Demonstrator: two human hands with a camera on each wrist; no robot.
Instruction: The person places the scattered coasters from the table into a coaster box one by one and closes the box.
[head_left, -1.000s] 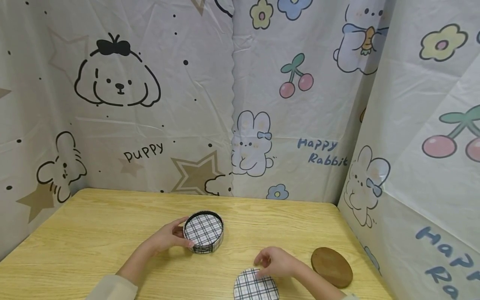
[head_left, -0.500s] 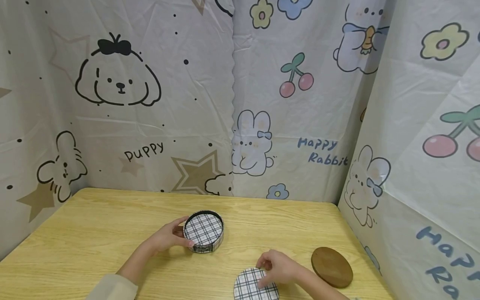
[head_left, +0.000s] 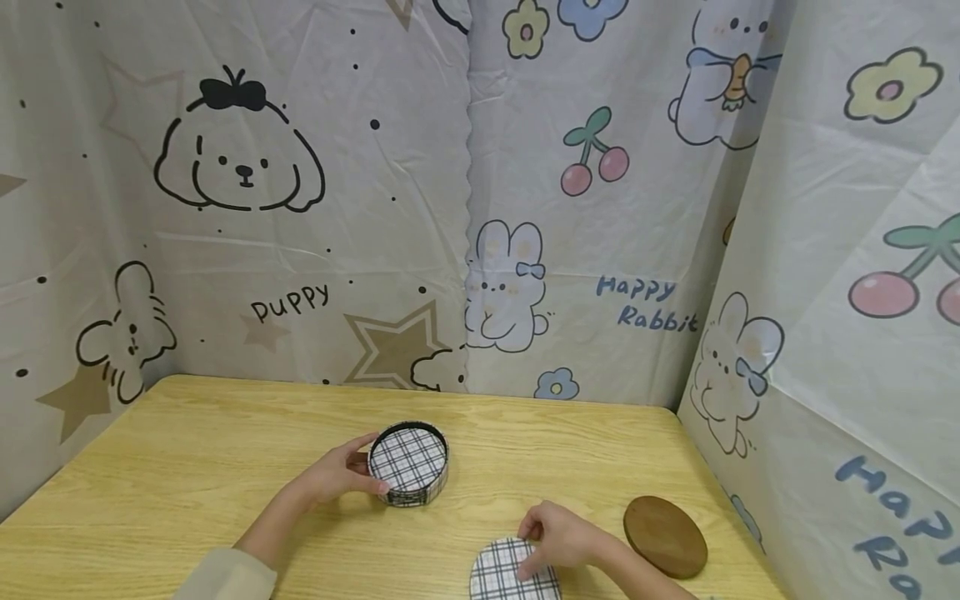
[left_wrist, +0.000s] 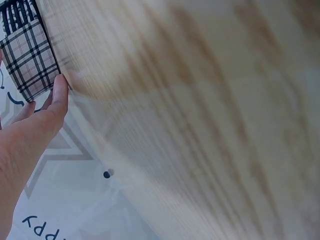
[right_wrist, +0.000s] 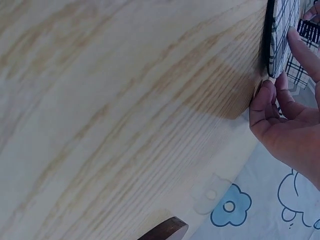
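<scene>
On grained wood (head_left: 202, 467), hands (head_left: 341, 477) (head_left: 564, 535) touch plaid — a round box (head_left: 408, 461), a disc (head_left: 500, 573).

Head view overlooks table (head_left: 225, 433); wrist views skim it.

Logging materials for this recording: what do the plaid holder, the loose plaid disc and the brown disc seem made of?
Plaid holder: perhaps faux leather or coated board, fairly matte; stiff, printed-looking walls, dark rim.
Loose plaid disc: likely similar, matte; matching plaid on a flat face.
Brown disc: probably varnished wood, from its brown tone and faint sheen; grain unclear.
</scene>
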